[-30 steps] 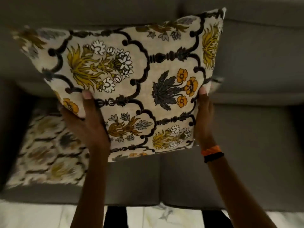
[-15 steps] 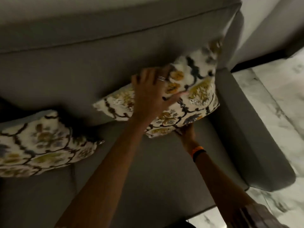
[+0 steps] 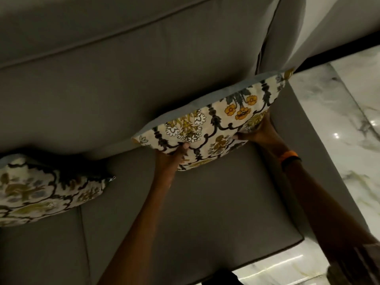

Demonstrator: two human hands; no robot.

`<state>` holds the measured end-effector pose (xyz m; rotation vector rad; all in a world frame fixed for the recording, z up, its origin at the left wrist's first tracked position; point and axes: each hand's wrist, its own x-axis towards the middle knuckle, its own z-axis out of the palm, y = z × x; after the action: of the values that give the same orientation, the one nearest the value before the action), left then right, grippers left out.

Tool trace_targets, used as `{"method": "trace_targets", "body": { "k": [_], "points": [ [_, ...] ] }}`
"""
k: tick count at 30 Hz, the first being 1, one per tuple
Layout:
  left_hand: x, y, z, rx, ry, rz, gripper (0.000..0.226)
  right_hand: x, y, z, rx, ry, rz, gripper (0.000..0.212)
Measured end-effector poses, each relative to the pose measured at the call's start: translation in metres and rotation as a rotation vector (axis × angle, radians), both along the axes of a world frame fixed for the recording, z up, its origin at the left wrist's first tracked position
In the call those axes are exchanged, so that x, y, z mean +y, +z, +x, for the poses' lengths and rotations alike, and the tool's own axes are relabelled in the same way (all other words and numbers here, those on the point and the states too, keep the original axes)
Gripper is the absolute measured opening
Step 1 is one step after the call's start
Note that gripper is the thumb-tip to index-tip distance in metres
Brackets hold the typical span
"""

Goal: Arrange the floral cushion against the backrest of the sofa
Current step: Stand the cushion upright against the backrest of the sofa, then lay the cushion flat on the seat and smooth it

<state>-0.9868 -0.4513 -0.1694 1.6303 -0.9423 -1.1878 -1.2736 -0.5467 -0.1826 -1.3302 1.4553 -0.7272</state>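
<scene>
The floral cushion point(image 3: 213, 124), cream with black scrollwork and yellow and white flowers, leans against the grey sofa backrest point(image 3: 123, 79) at the sofa's right end. Its lower edge rests near the seat point(image 3: 205, 202). My left hand point(image 3: 172, 159) grips the cushion's lower left edge, thumb on the front face. My right hand point(image 3: 261, 134) holds its lower right corner from below, with an orange and a black band on that wrist. The fingers of both hands are partly hidden behind the cushion.
A second floral cushion point(image 3: 41, 188) lies tilted at the left against the backrest. The sofa's right armrest point(image 3: 292, 112) stands just beside the held cushion. Glossy white marble floor point(image 3: 349, 99) lies to the right and in front.
My left hand has come off the cushion's front face and now grips its lower left edge. The cushion sits flatter against the backrest, closer to the right armrest.
</scene>
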Motion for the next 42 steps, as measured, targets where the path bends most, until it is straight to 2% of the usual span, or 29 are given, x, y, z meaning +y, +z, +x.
{"method": "trace_targets", "body": {
  "k": [1, 3, 4, 5, 7, 8, 10, 12, 14, 16, 19, 21, 25, 30, 33, 34, 36, 38, 40, 41, 42],
  "points": [
    [-0.006, -0.002, 0.001, 0.027, 0.010, 0.023, 0.075, -0.003, 0.000, -0.003, 0.006, -0.001, 0.001, 0.142],
    [-0.011, -0.003, 0.003, 0.117, 0.059, 0.049, 0.114, -0.001, 0.000, -0.007, 0.013, -0.041, -0.022, 0.134],
    [-0.011, -0.003, 0.003, 0.143, 0.069, 0.051, 0.120, 0.003, 0.000, -0.006, 0.006, -0.054, -0.033, 0.129],
    [-0.010, -0.005, 0.002, 0.130, 0.058, 0.048, 0.113, 0.008, -0.002, -0.003, -0.003, -0.073, -0.033, 0.123],
    [-0.010, -0.015, 0.002, 0.120, 0.041, 0.001, 0.081, 0.022, -0.009, 0.006, -0.030, -0.120, -0.037, 0.107],
    [-0.011, -0.017, 0.001, 0.127, 0.019, -0.028, 0.075, 0.030, -0.014, 0.012, -0.018, -0.160, -0.046, 0.100],
    [-0.006, -0.025, 0.007, 0.123, -0.016, -0.044, 0.077, 0.051, -0.025, 0.029, -0.018, -0.268, -0.043, 0.097],
    [0.011, -0.026, 0.024, 0.093, -0.049, -0.014, 0.091, 0.084, -0.033, 0.059, 0.030, -0.418, 0.036, 0.113],
    [0.040, -0.037, 0.044, -0.062, -0.118, 0.026, 0.107, 0.125, -0.043, 0.100, 0.221, -0.439, 0.111, 0.121],
    [0.076, -0.055, 0.079, -0.285, -0.208, 0.120, 0.110, 0.166, -0.061, 0.158, 0.452, -0.331, 0.068, 0.117],
    [0.146, -0.090, 0.158, -0.674, -0.337, 0.150, 0.093, 0.220, -0.083, 0.258, 0.699, -0.054, -0.058, 0.108],
    [0.201, -0.107, 0.225, -0.819, -0.373, 0.116, 0.090, 0.259, -0.093, 0.329, 0.753, 0.126, -0.119, 0.104],
    [0.304, -0.121, 0.377, -0.949, -0.350, 0.092, 0.076, 0.338, -0.103, 0.475, 0.736, 0.320, -0.201, 0.099],
    [0.404, -0.109, 0.598, -1.049, -0.062, 0.200, 0.072, 0.411, -0.099, 0.682, 0.673, 0.466, -0.192, 0.095],
    [0.441, -0.108, 0.720, -1.080, 0.121, 0.184, 0.068, 0.437, -0.088, 0.792, 0.540, 0.497, -0.162, 0.089],
    [0.451, -0.109, 0.756, -1.071, 0.197, 0.217, 0.069, 0.446, -0.088, 0.826, 0.460, 0.486, -0.096, 0.088],
    [0.468, -0.110, 0.816, -0.947, 0.385, 0.386, 0.084, 0.458, -0.095, 0.880, 0.254, 0.424, 0.189, 0.084],
    [0.480, -0.117, 0.862, -0.716, 0.566, 0.615, 0.107, 0.467, -0.104, 0.916, 0.024, 0.289, 0.416, 0.061],
    [0.490, -0.124, 0.898, -0.379, 0.683, 0.722, 0.115, 0.474, -0.111, 0.949, -0.109, 0.125, 0.432, 0.040],
    [0.492, -0.124, 0.910, -0.235, 0.696, 0.704, 0.116, 0.477, -0.106, 0.963, -0.105, 0.046, 0.402, 0.038],
    [0.489, -0.120, 0.919, -0.151, 0.691, 0.681, 0.120, 0.480, -0.103, 0.974, -0.104, -0.034, 0.378, 0.047]
  ]
}}
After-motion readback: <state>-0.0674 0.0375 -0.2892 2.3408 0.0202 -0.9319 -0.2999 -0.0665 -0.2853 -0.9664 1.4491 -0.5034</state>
